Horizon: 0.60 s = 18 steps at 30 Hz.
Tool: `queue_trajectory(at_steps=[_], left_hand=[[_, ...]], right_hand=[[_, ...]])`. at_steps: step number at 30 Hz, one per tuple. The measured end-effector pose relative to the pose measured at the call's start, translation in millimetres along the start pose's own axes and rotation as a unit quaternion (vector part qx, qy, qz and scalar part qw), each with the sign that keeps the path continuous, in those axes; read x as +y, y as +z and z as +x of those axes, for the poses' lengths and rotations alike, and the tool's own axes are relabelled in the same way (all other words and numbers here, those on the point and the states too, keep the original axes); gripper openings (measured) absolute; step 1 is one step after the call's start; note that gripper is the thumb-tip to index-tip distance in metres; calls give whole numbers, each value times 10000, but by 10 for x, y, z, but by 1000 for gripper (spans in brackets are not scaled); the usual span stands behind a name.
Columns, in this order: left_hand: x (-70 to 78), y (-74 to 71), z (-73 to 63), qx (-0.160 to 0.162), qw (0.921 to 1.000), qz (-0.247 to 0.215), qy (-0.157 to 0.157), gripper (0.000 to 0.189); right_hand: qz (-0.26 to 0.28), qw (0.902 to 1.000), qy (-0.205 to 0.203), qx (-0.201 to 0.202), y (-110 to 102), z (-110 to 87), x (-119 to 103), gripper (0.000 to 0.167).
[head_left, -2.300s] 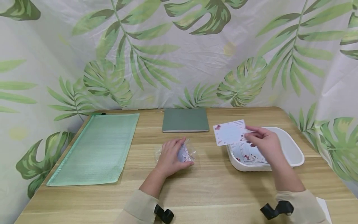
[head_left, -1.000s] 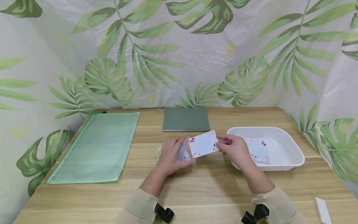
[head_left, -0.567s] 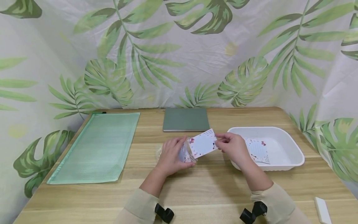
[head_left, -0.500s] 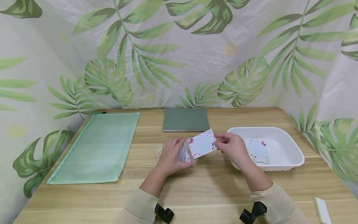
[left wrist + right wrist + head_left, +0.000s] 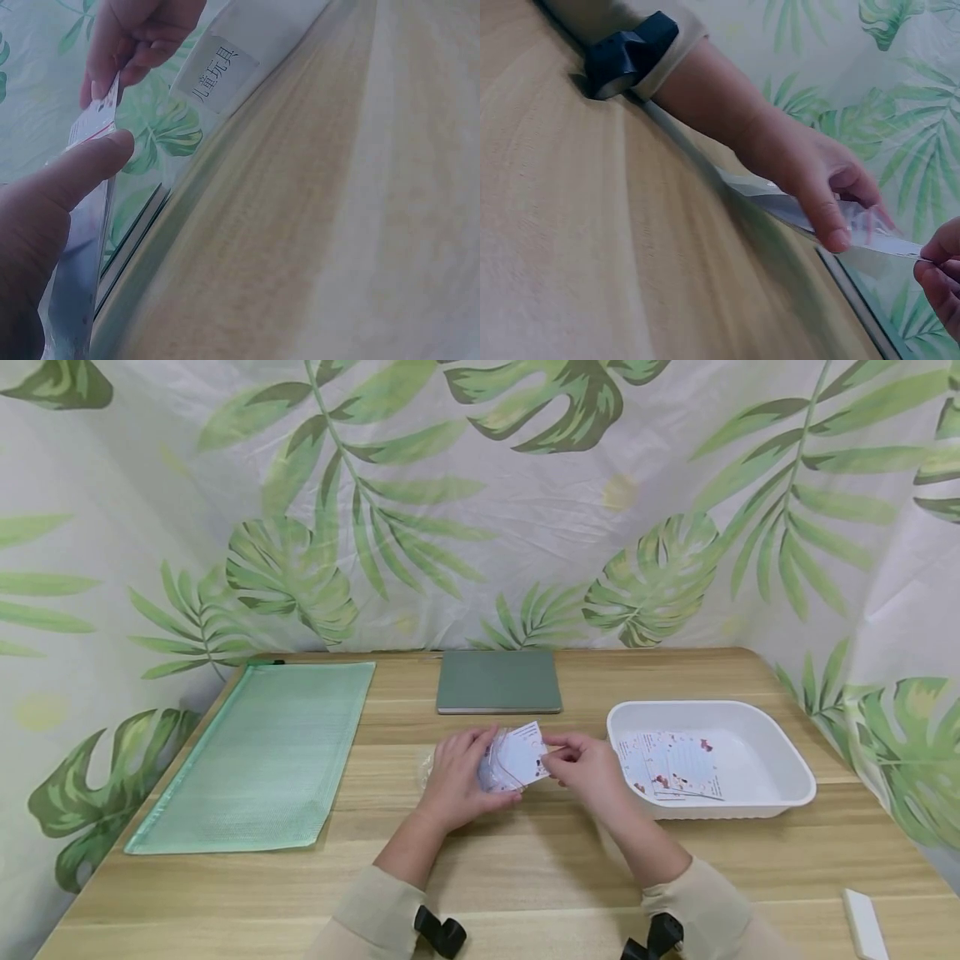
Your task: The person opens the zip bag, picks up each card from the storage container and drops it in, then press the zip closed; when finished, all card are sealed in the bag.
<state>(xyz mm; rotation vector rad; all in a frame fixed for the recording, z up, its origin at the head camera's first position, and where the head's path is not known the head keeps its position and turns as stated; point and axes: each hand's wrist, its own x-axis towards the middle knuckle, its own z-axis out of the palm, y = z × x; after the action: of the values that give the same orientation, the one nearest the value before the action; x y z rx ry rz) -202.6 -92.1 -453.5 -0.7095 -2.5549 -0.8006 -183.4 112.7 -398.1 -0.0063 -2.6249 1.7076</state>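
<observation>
My left hand grips a clear plastic bag low over the table, thumb on the near side and fingers on the far side. Printed cards show through the plastic. A white card with a small floral border sits mostly inside the bag's mouth, its right end sticking out. Thumb and fingertips of my right hand pinch that end. In the left wrist view, a red line crosses the bag near its mouth, close to my thumb. More cards of this kind lie in the white tray to the right.
A dark green notebook lies at the table's back edge. A mint mesh zip pouch covers the left side. Near the front right is a small white block. The tray's side bears a printed label.
My right hand has brought the card left from above the tray to the bag and slid it into the mouth. The left hand has stayed in place, holding the bag.
</observation>
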Motion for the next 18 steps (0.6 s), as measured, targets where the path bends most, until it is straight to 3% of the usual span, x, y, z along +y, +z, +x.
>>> queue_trajectory(at_steps=[10, 18], left_hand=[[17, -19, 14, -72, 9999, -89, -102, 93], [15, -26, 5, -226, 9994, -164, -190, 94]], right_hand=[[-69, 9999, -111, -38, 241, 14, 80, 21], [-442, 9969, -90, -646, 276, 14, 93, 17]])
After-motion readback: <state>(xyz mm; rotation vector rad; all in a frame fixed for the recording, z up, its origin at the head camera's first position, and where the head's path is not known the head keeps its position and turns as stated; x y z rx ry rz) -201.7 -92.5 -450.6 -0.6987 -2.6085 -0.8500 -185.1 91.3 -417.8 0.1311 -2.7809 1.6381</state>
